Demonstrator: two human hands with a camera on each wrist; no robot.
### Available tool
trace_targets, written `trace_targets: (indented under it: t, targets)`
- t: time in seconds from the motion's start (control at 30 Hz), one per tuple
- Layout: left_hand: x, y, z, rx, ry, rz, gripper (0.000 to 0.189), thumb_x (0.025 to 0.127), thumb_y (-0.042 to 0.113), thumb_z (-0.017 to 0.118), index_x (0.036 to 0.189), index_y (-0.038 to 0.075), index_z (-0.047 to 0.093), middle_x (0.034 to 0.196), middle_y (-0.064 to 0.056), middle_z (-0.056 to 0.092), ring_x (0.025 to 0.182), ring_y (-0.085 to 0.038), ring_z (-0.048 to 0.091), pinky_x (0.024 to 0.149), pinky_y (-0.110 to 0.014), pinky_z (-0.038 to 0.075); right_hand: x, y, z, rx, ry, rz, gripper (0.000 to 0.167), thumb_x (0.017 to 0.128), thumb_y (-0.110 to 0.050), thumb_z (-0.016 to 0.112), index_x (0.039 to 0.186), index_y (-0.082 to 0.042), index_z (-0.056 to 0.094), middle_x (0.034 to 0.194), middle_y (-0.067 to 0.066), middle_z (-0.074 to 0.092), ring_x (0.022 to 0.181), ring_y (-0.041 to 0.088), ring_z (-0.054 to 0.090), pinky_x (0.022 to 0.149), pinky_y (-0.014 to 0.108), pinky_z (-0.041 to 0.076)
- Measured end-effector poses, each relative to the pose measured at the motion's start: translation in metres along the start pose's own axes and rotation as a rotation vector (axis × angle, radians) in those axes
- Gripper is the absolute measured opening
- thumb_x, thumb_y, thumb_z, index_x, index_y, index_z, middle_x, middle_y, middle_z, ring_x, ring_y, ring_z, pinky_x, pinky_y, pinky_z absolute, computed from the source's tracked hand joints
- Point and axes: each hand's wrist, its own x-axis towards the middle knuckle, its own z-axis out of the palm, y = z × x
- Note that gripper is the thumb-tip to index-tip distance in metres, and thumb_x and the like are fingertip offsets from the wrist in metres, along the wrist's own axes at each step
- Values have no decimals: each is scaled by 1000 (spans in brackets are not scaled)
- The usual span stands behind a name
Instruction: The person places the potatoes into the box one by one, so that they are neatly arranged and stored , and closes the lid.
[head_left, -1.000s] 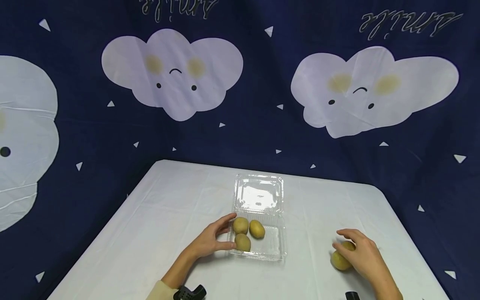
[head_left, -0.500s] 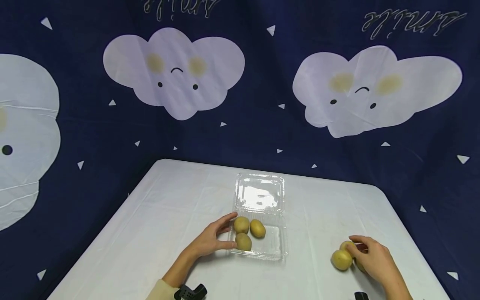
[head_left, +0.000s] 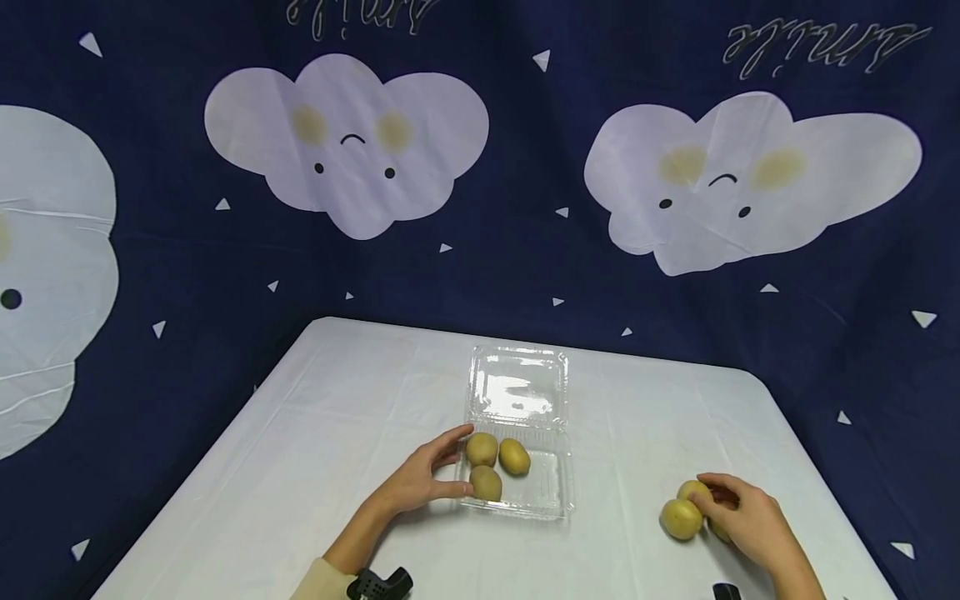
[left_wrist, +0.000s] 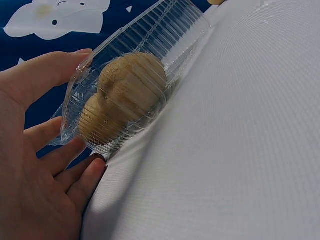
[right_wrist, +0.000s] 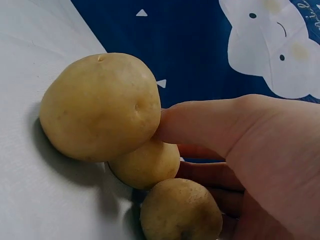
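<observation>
A clear plastic clamshell box (head_left: pixel 551 483) lies with its lid (head_left: pixel 517 387) folded back. Three potatoes sit inside: a back-left one (head_left: pixel 482 450), a front-left one (head_left: pixel 486 483) and a yellower one (head_left: pixel 514 457). My left hand (head_left: pixel 420 479) holds the box's left end between thumb and fingers; in the left wrist view the fingertips (left_wrist: pixel 75 145) meet its ribbed wall. To the right, my right hand (head_left: pixel 746 512) has thumb and fingers around a rear potato (right_wrist: pixel 145 165). A larger potato (right_wrist: pixel 100 107) and a third potato (right_wrist: pixel 181 210), partly covered in the head view, sit against it.
A white cloth-covered table (head_left: pixel 360 375) bears everything. Behind it hangs a dark blue curtain (head_left: pixel 525 267) printed with white clouds. Black wrist devices show at the bottom, one on the left wrist (head_left: pixel 378 583).
My right hand has shifted right and slightly nearer, uncovering more of the potatoes; over the last half second it is nearly still. My left hand and the box stay in place.
</observation>
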Motion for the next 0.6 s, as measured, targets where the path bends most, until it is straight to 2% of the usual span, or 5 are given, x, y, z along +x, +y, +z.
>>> trace_targets:
  t: [0.17, 0.6]
  targets:
    - [1, 0, 0, -2, 3, 6, 86, 77, 19, 77, 148, 7, 29, 153, -13, 32, 135, -33, 41, 115, -47, 35, 1, 4, 1, 10, 1, -5, 58, 81, -53, 66, 120, -10, 63, 105, 8, 70, 88, 8, 61, 69, 19, 47]
    - [2, -1, 0, 0, 2, 4, 87, 77, 20, 78, 148, 8, 29, 153, -12, 32, 135, -32, 42, 115, -47, 36, 0, 8, 1, 22, 1, -10, 57, 80, -53, 67, 120, -12, 63, 107, 8, 70, 87, 3, 59, 69, 17, 47]
